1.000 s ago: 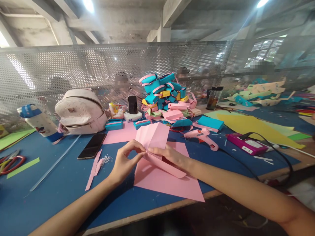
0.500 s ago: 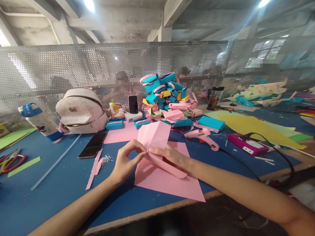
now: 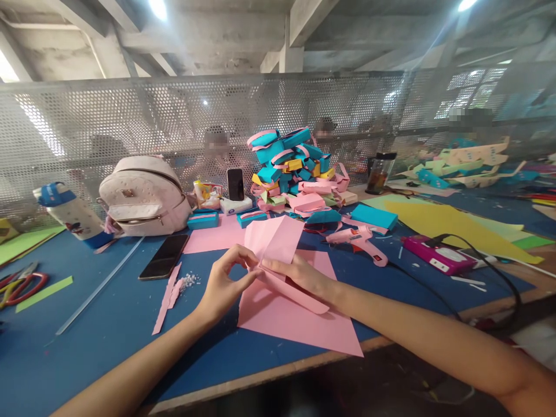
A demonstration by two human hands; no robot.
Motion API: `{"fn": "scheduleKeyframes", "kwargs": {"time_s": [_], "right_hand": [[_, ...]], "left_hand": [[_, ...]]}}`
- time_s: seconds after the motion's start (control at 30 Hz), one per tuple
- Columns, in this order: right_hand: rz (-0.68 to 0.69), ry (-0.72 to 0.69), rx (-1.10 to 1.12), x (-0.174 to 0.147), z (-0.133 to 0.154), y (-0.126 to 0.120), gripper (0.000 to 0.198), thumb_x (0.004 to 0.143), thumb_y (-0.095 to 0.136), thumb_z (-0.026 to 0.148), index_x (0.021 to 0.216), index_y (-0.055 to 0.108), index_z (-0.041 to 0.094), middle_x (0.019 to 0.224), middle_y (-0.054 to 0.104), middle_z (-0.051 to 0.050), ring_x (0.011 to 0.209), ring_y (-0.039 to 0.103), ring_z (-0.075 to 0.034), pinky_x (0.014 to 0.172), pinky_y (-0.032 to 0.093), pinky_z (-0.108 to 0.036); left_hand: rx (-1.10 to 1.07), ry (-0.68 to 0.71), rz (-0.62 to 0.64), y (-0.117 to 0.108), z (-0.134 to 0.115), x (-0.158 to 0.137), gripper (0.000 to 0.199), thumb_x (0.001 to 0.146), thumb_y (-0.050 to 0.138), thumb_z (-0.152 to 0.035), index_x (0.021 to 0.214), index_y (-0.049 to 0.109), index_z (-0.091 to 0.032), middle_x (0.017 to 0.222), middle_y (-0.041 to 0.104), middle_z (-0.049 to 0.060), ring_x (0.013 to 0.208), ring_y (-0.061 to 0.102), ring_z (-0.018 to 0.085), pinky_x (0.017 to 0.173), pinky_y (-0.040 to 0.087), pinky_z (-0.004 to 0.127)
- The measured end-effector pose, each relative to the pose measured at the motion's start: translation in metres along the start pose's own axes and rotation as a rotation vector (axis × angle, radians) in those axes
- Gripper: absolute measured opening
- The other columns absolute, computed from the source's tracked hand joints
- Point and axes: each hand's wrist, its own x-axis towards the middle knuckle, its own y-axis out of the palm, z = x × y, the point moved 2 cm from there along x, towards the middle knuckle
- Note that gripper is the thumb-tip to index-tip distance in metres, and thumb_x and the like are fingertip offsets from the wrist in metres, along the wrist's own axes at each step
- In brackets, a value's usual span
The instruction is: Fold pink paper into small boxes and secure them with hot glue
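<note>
Between my hands is a folded piece of pink paper (image 3: 274, 240), standing up above the table with a flap sloping down to the right. My left hand (image 3: 228, 281) pinches its near edge between thumb and fingertips. Its far side is gripped by my right hand (image 3: 304, 275), whose thumb presses on top near the left thumb; the other fingers are partly hidden behind the paper. Beneath lies a flat pink sheet (image 3: 299, 330) on the blue table (image 3: 208, 359). A pink glue gun (image 3: 358, 242) rests to the right of my hands.
At the back stands a heap of blue, pink and yellow paper pieces (image 3: 295, 174). A backpack (image 3: 145, 197), bottle (image 3: 73, 214), phone (image 3: 165, 258), clear strip (image 3: 99, 286) and scissors (image 3: 26, 284) are on the left. A purple power strip (image 3: 438, 256) and yellow sheets (image 3: 452, 229) lie right.
The pink paper's upper part has shifted very slightly to the right. Both hands keep their grip in nearly the same place.
</note>
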Motion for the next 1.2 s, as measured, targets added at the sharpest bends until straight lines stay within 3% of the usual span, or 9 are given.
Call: {"fn": "scheduleKeyframes", "kwargs": {"time_s": [0.5, 0.73, 0.9, 1.2], "right_hand": [[0.037, -0.014, 0.0, 0.001, -0.004, 0.0, 0.04, 0.082, 0.069, 0.049, 0.112, 0.069, 0.022, 0.117, 0.07, -0.005, 0.116, 0.059, -0.027, 0.103, 0.042, -0.042], [-0.077, 0.07, 0.024, -0.003, -0.003, -0.002, 0.029, 0.085, 0.061, 0.046, 0.087, 0.067, 0.018, 0.093, 0.068, -0.003, 0.093, 0.06, -0.023, 0.092, 0.042, -0.039], [-0.057, 0.025, 0.017, -0.001, -0.008, -0.002, 0.027, 0.078, 0.07, 0.043, 0.092, 0.068, 0.02, 0.097, 0.069, -0.003, 0.096, 0.061, -0.024, 0.089, 0.044, -0.036], [0.012, -0.001, -0.007, 0.0, -0.009, -0.003, 0.033, 0.079, 0.07, 0.046, 0.099, 0.072, 0.02, 0.103, 0.072, -0.004, 0.102, 0.064, -0.026, 0.091, 0.047, -0.037]], "left_hand": [[-0.021, 0.003, -0.004, 0.001, 0.003, -0.001, 0.009, 0.084, 0.07, -0.022, 0.088, 0.062, -0.02, 0.084, 0.06, 0.0, 0.081, 0.055, 0.014, 0.077, 0.045, 0.026], [-0.078, -0.034, -0.08, -0.002, 0.005, 0.001, 0.01, 0.084, 0.07, -0.025, 0.085, 0.062, -0.02, 0.083, 0.06, 0.0, 0.08, 0.057, 0.015, 0.076, 0.047, 0.027], [-0.124, -0.03, -0.064, -0.003, 0.007, 0.004, 0.012, 0.081, 0.072, -0.024, 0.087, 0.062, -0.021, 0.087, 0.06, 0.001, 0.084, 0.056, 0.016, 0.079, 0.046, 0.029], [-0.139, -0.025, -0.034, -0.002, 0.007, 0.005, 0.017, 0.078, 0.076, -0.024, 0.089, 0.063, -0.021, 0.089, 0.06, 0.003, 0.087, 0.056, 0.018, 0.082, 0.045, 0.031]]}}
